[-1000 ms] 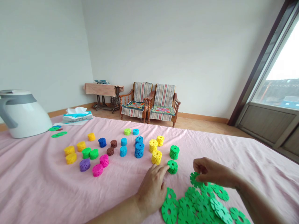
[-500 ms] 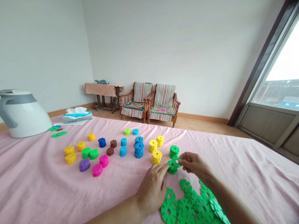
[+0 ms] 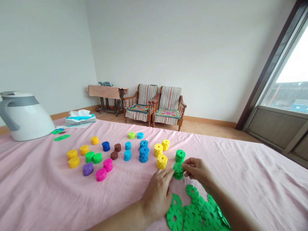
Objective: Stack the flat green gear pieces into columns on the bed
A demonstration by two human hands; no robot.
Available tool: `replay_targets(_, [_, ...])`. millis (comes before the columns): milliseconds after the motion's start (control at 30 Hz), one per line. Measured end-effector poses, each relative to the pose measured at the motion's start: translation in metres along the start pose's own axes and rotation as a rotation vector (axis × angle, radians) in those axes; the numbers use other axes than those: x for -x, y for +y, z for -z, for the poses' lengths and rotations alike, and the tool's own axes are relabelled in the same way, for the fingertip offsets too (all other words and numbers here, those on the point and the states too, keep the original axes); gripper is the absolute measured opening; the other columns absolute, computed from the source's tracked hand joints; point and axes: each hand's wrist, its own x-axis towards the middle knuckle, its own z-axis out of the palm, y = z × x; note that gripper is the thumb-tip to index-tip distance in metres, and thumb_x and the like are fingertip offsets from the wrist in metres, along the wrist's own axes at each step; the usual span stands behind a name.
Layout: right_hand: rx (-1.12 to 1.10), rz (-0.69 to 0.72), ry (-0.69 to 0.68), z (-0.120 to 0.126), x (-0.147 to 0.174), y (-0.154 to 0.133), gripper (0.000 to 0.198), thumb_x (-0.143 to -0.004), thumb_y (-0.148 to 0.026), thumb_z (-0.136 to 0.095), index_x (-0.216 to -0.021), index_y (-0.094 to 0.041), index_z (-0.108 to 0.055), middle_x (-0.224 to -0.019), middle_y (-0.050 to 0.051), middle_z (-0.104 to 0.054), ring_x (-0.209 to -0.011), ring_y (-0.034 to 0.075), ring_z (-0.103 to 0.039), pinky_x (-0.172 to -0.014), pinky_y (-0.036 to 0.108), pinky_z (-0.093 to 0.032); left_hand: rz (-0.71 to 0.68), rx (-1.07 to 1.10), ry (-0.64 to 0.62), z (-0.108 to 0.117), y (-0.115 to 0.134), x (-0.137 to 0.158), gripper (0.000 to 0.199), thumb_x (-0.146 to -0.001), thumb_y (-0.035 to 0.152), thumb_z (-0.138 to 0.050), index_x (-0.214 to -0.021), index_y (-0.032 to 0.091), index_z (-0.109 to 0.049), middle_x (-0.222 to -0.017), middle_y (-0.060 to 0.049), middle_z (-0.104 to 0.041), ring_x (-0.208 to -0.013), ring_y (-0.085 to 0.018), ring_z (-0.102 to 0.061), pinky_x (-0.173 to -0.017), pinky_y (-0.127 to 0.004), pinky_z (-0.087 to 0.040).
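My right hand (image 3: 196, 168) pinches the right edge of a green snowflake disc (image 3: 178, 168), which lies on top of the nearer green disc stack (image 3: 178, 176). At the left side of that stack, my left hand (image 3: 158, 189) rests with its fingers stretched out, the index fingertip touching or very close to the discs. Just behind stands another green stack (image 3: 180, 155). Loose green discs (image 3: 192, 215) lie in an overlapping pile below my hands, partly hidden by my right forearm. A yellow disc stack (image 3: 162, 162) is just beyond my left fingers.
Several short stacks, including blue (image 3: 144, 154), pink (image 3: 101, 175) and purple (image 3: 88, 169) ones, spread leftward over the pink tablecloth (image 3: 48, 192). A white jug (image 3: 31, 118) and a tissue box (image 3: 80, 118) stand at the far left. Two wooden chairs (image 3: 168, 102) are beyond the table.
My right hand has brought the green disc slightly left, so it now sits more squarely over the stack. My left hand has stayed beside the stack. The view has shifted slightly.
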Motion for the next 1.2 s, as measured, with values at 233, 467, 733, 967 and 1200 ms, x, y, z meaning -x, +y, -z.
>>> replay_targets(233, [0.340,0.075,-0.111,0.021,0.006,-0.005,0.013,-0.074,-0.025,-0.050,-0.065,-0.017,-0.051,-0.060,0.003,-0.064,-0.044,0.010,-0.056,-0.040,0.020,-0.036,0.017,-0.038,-0.016,0.000,0.000,0.001,0.065,-0.065,0.001,-0.040,-0.128,0.017,-0.045,-0.129,-0.005,-0.050,-0.121,-0.019,-0.040,-0.109,-0.036,-0.026])
replay_targets(467, [0.732,0.206,-0.356,0.043,0.023,-0.002,0.022,-0.054,-0.019,-0.067,-0.075,-0.018,-0.059,-0.079,0.000,-0.061,-0.069,0.014,-0.056,-0.056,0.021,-0.040,0.029,-0.060,0.003,-0.003,-0.004,0.001,0.066,-0.064,0.000,-0.040,-0.128,0.017,-0.045,-0.127,-0.005,-0.052,-0.120,-0.018,-0.041,-0.108,-0.034,-0.029])
replay_targets(733, [0.414,0.104,-0.509,0.041,0.021,-0.009,0.009,-0.061,-0.018,-0.062,-0.065,-0.017,-0.054,-0.055,-0.005,-0.051,-0.049,0.007,-0.044,-0.044,0.018,-0.030,-0.004,-0.036,0.000,-0.002,-0.004,0.002,0.067,-0.064,-0.001,-0.040,-0.128,0.019,-0.044,-0.130,-0.004,-0.050,-0.121,-0.019,-0.041,-0.107,-0.036,-0.028])
replay_targets(967, [-0.160,0.021,-0.150,0.018,0.007,-0.008,0.029,-0.063,-0.042,-0.066,-0.063,-0.017,-0.051,-0.048,-0.006,-0.050,-0.041,0.005,-0.044,-0.042,0.019,-0.032,0.021,-0.022,-0.002,0.000,0.000,0.002,0.063,-0.065,-0.001,-0.040,-0.124,0.020,-0.045,-0.120,-0.006,-0.054,-0.114,-0.020,-0.044,-0.102,-0.036,-0.033])
replay_targets(1200, [-0.130,-0.022,-0.085,0.004,-0.004,0.010,0.022,-0.063,-0.035,-0.064,-0.061,-0.017,-0.053,-0.048,-0.005,-0.053,-0.040,0.006,-0.047,-0.038,0.017,-0.032,0.026,-0.027,-0.009,0.000,0.002,0.002,0.057,-0.065,-0.001,-0.040,-0.117,0.020,-0.047,-0.118,-0.005,-0.054,-0.112,-0.020,-0.043,-0.102,-0.034,-0.031])
